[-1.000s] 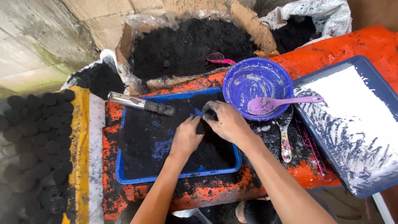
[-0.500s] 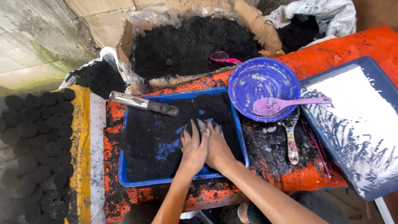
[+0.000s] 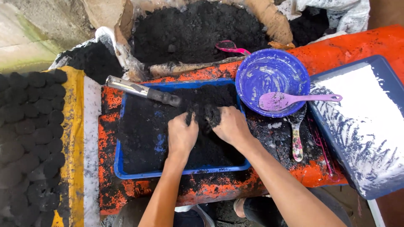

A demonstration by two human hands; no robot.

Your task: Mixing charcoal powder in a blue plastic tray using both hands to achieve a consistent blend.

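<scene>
**Gathering black powder in a blue tray**

Digging into a mound of black powder (image 3: 202,111), the left hand (image 3: 182,134) and right hand (image 3: 230,126) cup it together; fingertips are buried, so the exact grip cannot be made out. The powder lies in the blue tray (image 3: 139,173) on the orange tabletop (image 3: 349,50). At 11 o'clock a metal tool (image 3: 141,90) rests on the tray rim, its tip sunk in powder. At 2 o'clock sits a blue bowl (image 3: 269,71) with a purple spoon (image 3: 290,100). A white-dusted tray (image 3: 370,122) is cut off at 3 o'clock.
</scene>
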